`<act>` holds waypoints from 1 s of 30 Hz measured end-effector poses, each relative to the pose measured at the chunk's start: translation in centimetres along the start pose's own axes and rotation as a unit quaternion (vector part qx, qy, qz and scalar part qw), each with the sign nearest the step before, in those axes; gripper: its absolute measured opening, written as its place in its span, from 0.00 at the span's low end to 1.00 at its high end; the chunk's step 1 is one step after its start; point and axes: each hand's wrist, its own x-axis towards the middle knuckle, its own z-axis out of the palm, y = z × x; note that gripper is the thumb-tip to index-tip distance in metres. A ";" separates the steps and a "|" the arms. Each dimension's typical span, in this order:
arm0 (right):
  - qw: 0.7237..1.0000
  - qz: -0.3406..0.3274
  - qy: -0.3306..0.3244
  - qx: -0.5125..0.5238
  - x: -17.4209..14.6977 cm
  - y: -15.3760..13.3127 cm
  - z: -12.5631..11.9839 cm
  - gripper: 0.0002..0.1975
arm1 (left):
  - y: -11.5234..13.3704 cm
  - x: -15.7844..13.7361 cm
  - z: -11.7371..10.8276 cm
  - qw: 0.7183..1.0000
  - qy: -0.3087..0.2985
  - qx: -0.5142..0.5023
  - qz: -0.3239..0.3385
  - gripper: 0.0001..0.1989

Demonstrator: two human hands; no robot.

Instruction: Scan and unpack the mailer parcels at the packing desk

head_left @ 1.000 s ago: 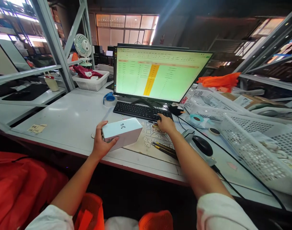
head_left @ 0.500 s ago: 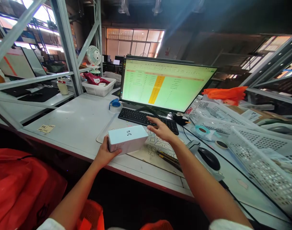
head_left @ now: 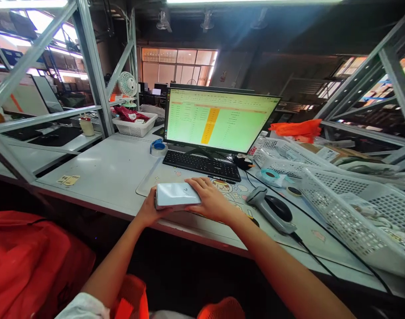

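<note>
A white rectangular box [head_left: 175,195] with a small dark mark on its top is held between both hands, near the desk's front edge. My left hand [head_left: 150,210] wraps round its left end, the thumb along the near side. On the right end, my right hand [head_left: 207,199] grips it with fingers over the top and thumb at the near face. Behind the box lies a black keyboard [head_left: 202,165] below a monitor [head_left: 215,119] showing a spreadsheet. To the right of my right hand lie a grey handheld scanner [head_left: 271,212] and a black mouse [head_left: 279,208].
White perforated baskets [head_left: 348,212] crowd the right side, with a teal tape roll [head_left: 270,174] beside them. A blue tape dispenser [head_left: 158,147] stands left of the keyboard. Metal rack posts [head_left: 92,66] rise at the left. A red bag [head_left: 36,261] sits below the desk's left.
My right hand has come back from over the keyboard and now grips the box's right end. The box has turned so its top faces differently. The view has shifted slightly.
</note>
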 end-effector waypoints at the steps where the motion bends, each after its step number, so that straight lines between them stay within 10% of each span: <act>1: 1.000 0.004 0.006 -0.014 -0.4 -0.4 0.1 0.42 | -0.1 0.1 0.0 1.000 -0.004 0.006 0.012 0.42; 13: 0.994 0.019 0.048 -0.096 -6.4 -3.1 0.8 0.36 | -0.9 -1.7 0.3 0.970 0.000 0.061 0.233 0.31; 19: 0.981 -0.004 0.164 -0.100 -10.6 -4.2 5.8 0.33 | -1.4 -3.8 0.8 0.943 0.015 0.134 0.303 0.29; 25: 0.950 0.010 0.305 -0.075 -13.8 -4.3 11.8 0.35 | -2.3 -7.9 1.4 0.946 0.028 0.184 0.267 0.44; 30: 0.951 0.036 0.307 0.033 -13.1 -6.2 11.0 0.39 | -2.3 -9.8 0.5 0.970 0.006 0.134 0.204 0.51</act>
